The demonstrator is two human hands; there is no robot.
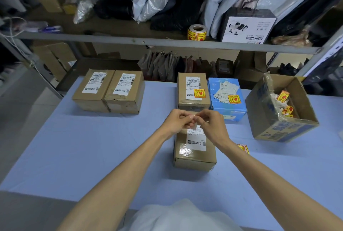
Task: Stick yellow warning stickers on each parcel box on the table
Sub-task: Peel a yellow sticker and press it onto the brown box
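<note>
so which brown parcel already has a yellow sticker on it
The far brown parcel beside the blue box; the left pair and the near parcel show only white labels.

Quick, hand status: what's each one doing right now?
Left hand: pinching a small pale slip, probably a sticker's backing.
Right hand: pinching the same slip, above the nearest parcel box.

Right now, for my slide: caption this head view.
Left hand and right hand pinch a pale sticker piece over a taped brown cardboard parcel on the light-blue table.
</note>
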